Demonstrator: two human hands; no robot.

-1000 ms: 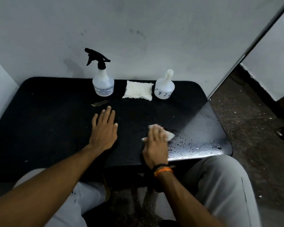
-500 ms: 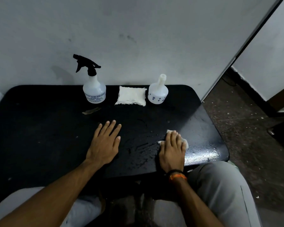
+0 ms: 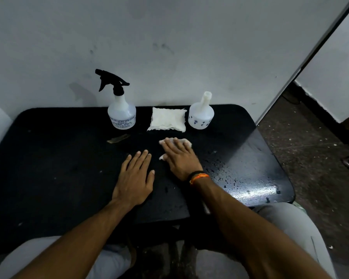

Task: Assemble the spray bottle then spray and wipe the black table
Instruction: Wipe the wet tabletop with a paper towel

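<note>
The black table (image 3: 48, 158) fills the middle of the view, with wet droplets on its right side. My right hand (image 3: 179, 158) presses a crumpled white wipe (image 3: 184, 141) flat on the table near its centre, fingers spread over it. Just left of it my left hand (image 3: 135, 180) lies flat and open on the table, holding nothing. At the back stands the assembled spray bottle (image 3: 121, 115), white with a black trigger head. A folded white cloth (image 3: 167, 121) lies right of it.
A second white bottle (image 3: 201, 115) without a sprayer stands at the back right. A small brownish scrap (image 3: 118, 138) lies in front of the spray bottle. A grey wall runs behind the table. Bare floor lies to the right. My knees are under the near edge.
My right hand has slid the wipe from the wet front right area toward the table's centre and back, ending close to my left hand. The left hand has stayed flat.
</note>
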